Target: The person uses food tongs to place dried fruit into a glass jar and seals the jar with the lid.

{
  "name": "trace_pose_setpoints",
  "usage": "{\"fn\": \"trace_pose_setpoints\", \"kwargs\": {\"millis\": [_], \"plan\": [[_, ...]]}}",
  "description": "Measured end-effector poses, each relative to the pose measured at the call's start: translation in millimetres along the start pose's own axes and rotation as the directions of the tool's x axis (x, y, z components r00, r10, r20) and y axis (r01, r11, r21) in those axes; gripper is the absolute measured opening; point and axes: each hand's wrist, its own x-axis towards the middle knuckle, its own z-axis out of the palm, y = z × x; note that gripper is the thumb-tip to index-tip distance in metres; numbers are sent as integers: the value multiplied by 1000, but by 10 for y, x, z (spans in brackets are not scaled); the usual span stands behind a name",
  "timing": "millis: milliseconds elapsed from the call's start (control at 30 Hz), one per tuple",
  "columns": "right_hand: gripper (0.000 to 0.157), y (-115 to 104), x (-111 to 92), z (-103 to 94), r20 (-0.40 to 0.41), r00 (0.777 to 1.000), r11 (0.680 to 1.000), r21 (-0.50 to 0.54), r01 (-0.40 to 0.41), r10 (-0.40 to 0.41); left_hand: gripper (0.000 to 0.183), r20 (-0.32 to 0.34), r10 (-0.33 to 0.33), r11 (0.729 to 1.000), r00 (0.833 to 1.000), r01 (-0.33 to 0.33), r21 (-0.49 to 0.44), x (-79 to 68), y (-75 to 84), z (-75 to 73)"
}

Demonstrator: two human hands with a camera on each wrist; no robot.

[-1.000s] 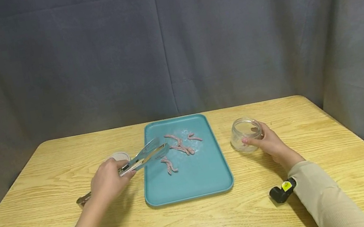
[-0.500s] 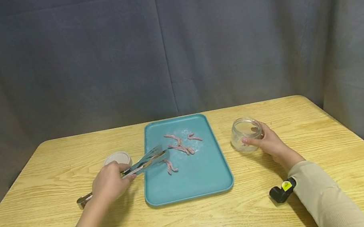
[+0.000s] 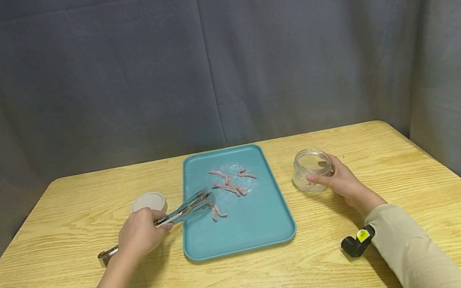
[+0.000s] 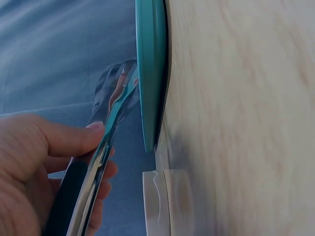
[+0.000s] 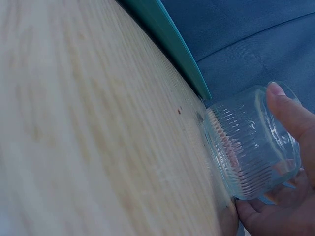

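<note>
My left hand (image 3: 141, 231) grips metal tongs (image 3: 187, 207) by their arms. In the head view the tong tips lie low over the left side of a teal tray (image 3: 250, 228), overlapping the upper end of a pinkish worm-like strand (image 3: 216, 212). Between the blades a pinkish strip (image 4: 116, 91) shows in the left wrist view; whether it is pinched I cannot tell. More strands (image 3: 232, 188) lie farther back on the tray. With thumb and fingers around its side, my right hand (image 3: 345, 183) holds an upright, lidless glass jar (image 3: 304, 183) on the table; something pinkish shows through its ribbed glass.
A round white lid (image 3: 148, 202) lies on the wooden table (image 3: 254, 276) just beyond my left hand, left of the tray. One single curled strand (image 3: 247, 174) sits at the tray's back right. A grey curtain (image 3: 216, 64) hangs behind the table.
The tongs have come down toward the near-left strand, and their blades have drawn closer together. My left hand has shifted slightly, uncovering more of the lid. The right hand and jar stay put.
</note>
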Motion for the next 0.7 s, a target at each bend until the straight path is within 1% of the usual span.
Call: {"fn": "trace_pose_setpoints", "kwargs": {"millis": [167,400,700], "plan": [[91,-79,-34,6,-2,1000,1000,19,-17,17,23,-16,-6,1000,1000,6,11,-10,19,-4],[86,-153,-66,3,10,999,998,43,-39,39,14,-37,9,1000,999,-8,16,-24,27,4],[92,-104,-46,4,6,999,999,19,-38,38,15,-70,22,1000,997,-22,9,-46,40,14]]}}
